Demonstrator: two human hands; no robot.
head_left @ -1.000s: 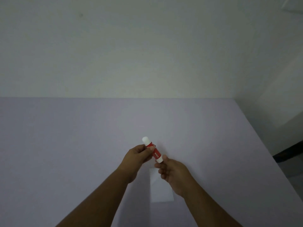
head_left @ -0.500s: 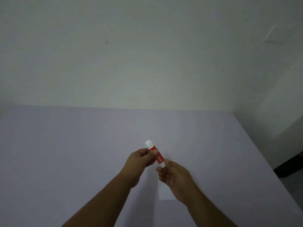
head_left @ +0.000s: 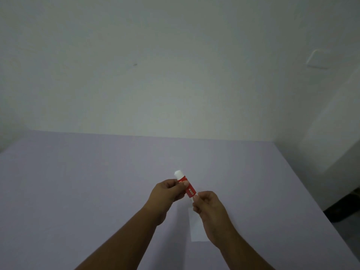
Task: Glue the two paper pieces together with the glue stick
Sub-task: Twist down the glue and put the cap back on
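A red glue stick (head_left: 188, 189) with a white cap at its far end is held tilted above the lilac table (head_left: 78, 182). My left hand (head_left: 167, 193) grips its upper red body between thumb and fingers. My right hand (head_left: 209, 206) pinches its lower white end. A white paper piece (head_left: 195, 225) lies flat on the table beneath my right hand, partly hidden by the hand and wrist. A second paper piece cannot be made out.
A pale wall (head_left: 175, 75) rises behind the table's far edge. The table's right edge runs diagonally down to the right, with a dark floor gap (head_left: 342, 207) beyond it. A white wall plate (head_left: 319, 58) sits high on the right.
The camera has tilted up, so the hands sit lower in the picture. Both hands keep the same hold on the glue stick, and my right fingers have curled more around its lower end.
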